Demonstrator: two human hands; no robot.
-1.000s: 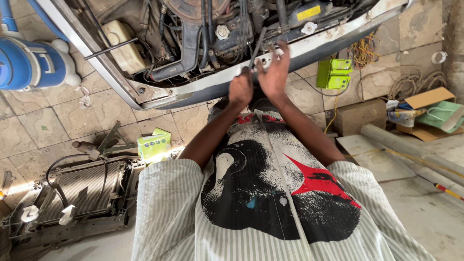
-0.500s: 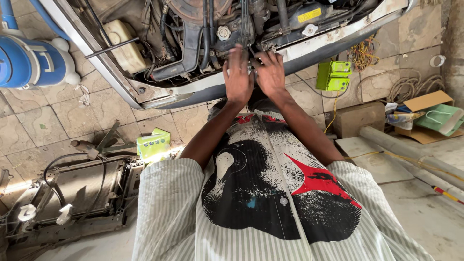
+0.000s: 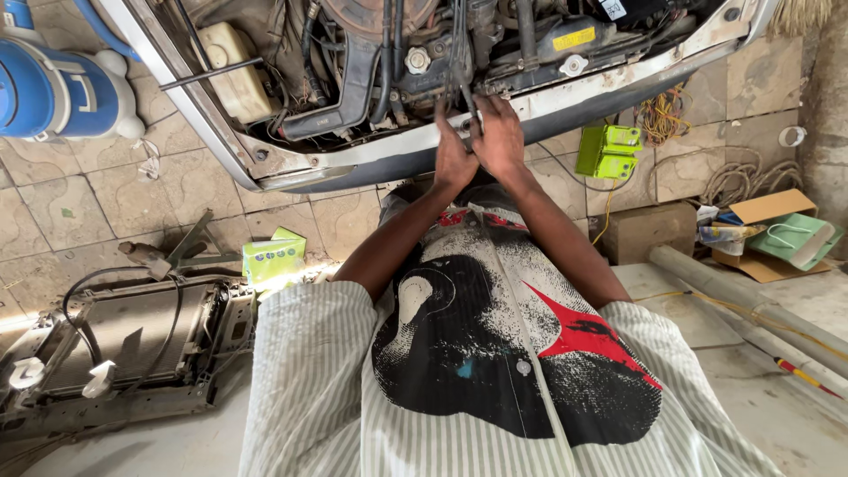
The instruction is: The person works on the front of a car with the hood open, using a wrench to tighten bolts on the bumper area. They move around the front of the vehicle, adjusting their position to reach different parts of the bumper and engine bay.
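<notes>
Both my hands reach into the open engine bay (image 3: 371, 79) of a car, at its white front crossmember (image 3: 565, 93). My left hand (image 3: 452, 157) has its fingers curled up around a bundle of black cables (image 3: 459, 44) that hangs down just behind the crossmember. Pressed against it, my right hand (image 3: 500, 134) closes on a thin dark tool (image 3: 472, 104) that points up into the same cables. What the tool's tip touches is hidden by my fingers. My striped, printed shirt fills the lower part of the view.
A removed radiator assembly (image 3: 124, 349) lies on the tiled floor at the left, with a green box (image 3: 274, 256) beside it. A blue-and-white container (image 3: 57, 88) stands at the upper left. A green device (image 3: 608, 150), cardboard boxes (image 3: 768, 230) and pipes (image 3: 751, 309) lie to the right.
My hands moved up from below the crossmember to the cable bundle, then settled close together on it. The view has shifted slightly.
</notes>
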